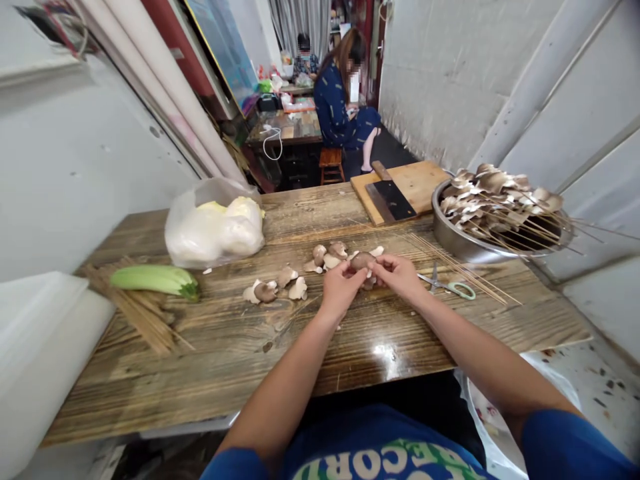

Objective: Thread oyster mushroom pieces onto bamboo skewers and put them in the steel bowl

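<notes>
Between my two hands, just above the wooden table, is a brown-capped oyster mushroom. My left hand pinches its left side with thumb and fingers. On the other side my right hand grips it near the pale underside, fingers closed. Several loose mushroom pieces lie just behind my hands. More mushroom pieces rest to the left. Scissors with pale green handles lie right of my right hand, beside thin wooden skewers.
A metal basin holds skewered mushrooms at the right. A cleaver lies on a cutting board. At left are a bagged pale vegetable, a green gourd and bundled skewers. A person sits beyond the table.
</notes>
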Available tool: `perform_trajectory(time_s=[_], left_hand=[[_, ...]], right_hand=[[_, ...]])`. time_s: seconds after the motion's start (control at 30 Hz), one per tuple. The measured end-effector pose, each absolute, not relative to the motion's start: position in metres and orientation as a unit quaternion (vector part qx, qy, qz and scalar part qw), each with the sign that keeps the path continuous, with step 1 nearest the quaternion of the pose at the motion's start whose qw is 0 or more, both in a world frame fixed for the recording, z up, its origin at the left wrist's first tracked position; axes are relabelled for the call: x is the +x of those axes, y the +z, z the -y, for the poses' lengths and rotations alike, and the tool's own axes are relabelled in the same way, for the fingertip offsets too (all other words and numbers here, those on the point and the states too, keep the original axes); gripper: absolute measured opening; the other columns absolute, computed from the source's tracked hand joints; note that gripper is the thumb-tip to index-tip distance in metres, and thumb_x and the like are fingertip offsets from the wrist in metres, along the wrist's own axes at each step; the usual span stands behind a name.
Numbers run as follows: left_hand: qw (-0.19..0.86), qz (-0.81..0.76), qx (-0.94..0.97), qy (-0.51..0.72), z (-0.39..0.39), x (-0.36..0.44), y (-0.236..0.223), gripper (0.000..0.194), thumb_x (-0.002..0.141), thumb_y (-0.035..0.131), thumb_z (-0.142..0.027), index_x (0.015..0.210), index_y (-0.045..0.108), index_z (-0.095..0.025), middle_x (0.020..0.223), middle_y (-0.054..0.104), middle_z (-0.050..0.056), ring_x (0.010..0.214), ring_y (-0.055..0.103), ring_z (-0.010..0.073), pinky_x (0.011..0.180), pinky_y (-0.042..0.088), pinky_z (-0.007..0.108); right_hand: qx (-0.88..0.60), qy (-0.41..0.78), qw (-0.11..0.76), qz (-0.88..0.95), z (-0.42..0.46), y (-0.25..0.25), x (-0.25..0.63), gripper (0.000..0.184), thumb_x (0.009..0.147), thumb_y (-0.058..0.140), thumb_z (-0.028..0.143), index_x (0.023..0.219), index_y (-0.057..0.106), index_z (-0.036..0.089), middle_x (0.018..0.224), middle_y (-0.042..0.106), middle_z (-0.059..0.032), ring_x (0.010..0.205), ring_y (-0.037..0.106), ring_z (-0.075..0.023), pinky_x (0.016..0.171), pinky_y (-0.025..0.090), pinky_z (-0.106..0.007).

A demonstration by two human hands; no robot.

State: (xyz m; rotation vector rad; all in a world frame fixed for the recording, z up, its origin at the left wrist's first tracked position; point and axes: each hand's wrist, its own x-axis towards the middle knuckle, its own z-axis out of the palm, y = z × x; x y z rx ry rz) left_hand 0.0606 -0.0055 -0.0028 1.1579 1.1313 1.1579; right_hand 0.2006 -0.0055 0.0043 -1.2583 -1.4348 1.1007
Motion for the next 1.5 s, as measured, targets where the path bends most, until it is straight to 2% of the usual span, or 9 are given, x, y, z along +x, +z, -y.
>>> perform_trajectory(time_s=[0.27,0.57,0.8,0.9,1.03,1.17,1.3,1.4,1.5], left_hand=[[0.569,-0.477,0.476,0.471,0.006,0.061,0.004,0.015,0.061,0.066,-0.024,0.072,0.063,-0.014,0.062,0.063,0.000,0.052,0.054,0.0101,0.052,0.045,0.022],[0.508,-0.479,0.582,0.417,0.006,0.056,0.001,0.006,0.060,0.062,-0.021,0.060,0.059,-0.015,0.046,0.051,-0.004,0.041,0.043,0.0076,0.039,0.029,0.018],[0.626,-0.424,0.498,0.424,0.005,0.059,0.003,0.017,0.060,0.066,-0.025,0.068,0.059,-0.012,0.056,0.058,-0.001,0.047,0.048,0.0074,0.047,0.037,0.020],[0.647,-0.427,0.427,0.464,0.001,0.058,0.005,0.019,0.060,0.067,-0.028,0.067,0.057,-0.012,0.057,0.057,-0.001,0.051,0.051,0.0076,0.051,0.041,0.020],[0.513,-0.477,0.520,0.488,0.002,0.058,0.002,0.019,0.065,0.064,-0.031,0.073,0.061,-0.013,0.063,0.059,0.000,0.056,0.053,0.0099,0.057,0.044,0.023],[0.360,-0.438,0.723,0.395,0.017,0.071,-0.009,0.013,0.071,0.060,-0.023,0.081,0.067,-0.017,0.068,0.062,0.001,0.063,0.054,0.0126,0.063,0.045,0.026],[0.306,-0.387,0.797,0.349,0.024,0.077,-0.012,0.031,0.073,0.051,-0.009,0.100,0.064,-0.018,0.083,0.067,0.004,0.072,0.058,0.0135,0.072,0.047,0.027],[0.212,-0.449,0.769,0.403,0.016,0.064,-0.004,0.026,0.075,0.047,-0.009,0.089,0.066,-0.018,0.087,0.068,0.005,0.080,0.060,0.0156,0.078,0.046,0.030],[0.154,-0.546,0.693,0.445,0.006,0.049,0.005,0.022,0.075,0.048,-0.012,0.084,0.067,-0.018,0.082,0.068,0.005,0.074,0.060,0.0162,0.073,0.047,0.030]], right_hand=[[-0.490,0.513,0.427,0.561,0.006,0.005,0.203,0.028,0.068,0.063,0.042,0.065,0.055,0.016,0.045,0.051,0.0056,0.038,0.044,-0.0061,0.038,0.034,-0.017],[-0.495,0.531,0.415,0.549,0.010,0.006,0.203,0.013,0.060,0.060,0.021,0.055,0.049,0.017,0.039,0.044,0.0096,0.032,0.036,-0.0028,0.032,0.029,-0.014],[-0.477,0.625,0.397,0.474,0.006,0.008,0.206,0.018,0.060,0.061,0.029,0.053,0.048,0.018,0.032,0.043,0.0086,0.025,0.032,-0.0035,0.027,0.022,-0.015],[-0.504,0.601,0.413,0.462,-0.001,0.010,0.214,0.023,0.061,0.060,0.035,0.054,0.046,0.018,0.034,0.044,0.0080,0.027,0.034,-0.0044,0.029,0.024,-0.016],[-0.658,0.341,0.398,0.541,-0.013,0.010,0.238,0.024,0.067,0.057,0.033,0.052,0.048,0.018,0.040,0.047,0.0047,0.036,0.043,-0.0076,0.038,0.029,-0.019],[-0.753,0.104,0.222,0.610,-0.019,0.007,0.254,0.017,0.068,0.061,0.033,0.062,0.064,0.017,0.060,0.065,-0.0040,0.062,0.060,-0.0174,0.053,0.038,-0.023],[-0.723,0.055,0.243,0.644,-0.014,0.006,0.247,0.029,0.080,0.053,0.039,0.092,0.068,0.017,0.076,0.069,-0.0072,0.072,0.062,-0.0186,0.062,0.041,-0.025],[-0.611,0.113,0.270,0.736,-0.007,0.004,0.233,0.025,0.085,0.049,0.035,0.091,0.067,0.019,0.082,0.069,-0.0046,0.071,0.061,-0.0149,0.065,0.041,-0.022],[-0.568,0.123,0.203,0.788,-0.001,-0.002,0.220,0.025,0.081,0.055,0.037,0.091,0.066,0.017,0.088,0.066,-0.0074,0.075,0.060,-0.0169,0.064,0.040,-0.024]])
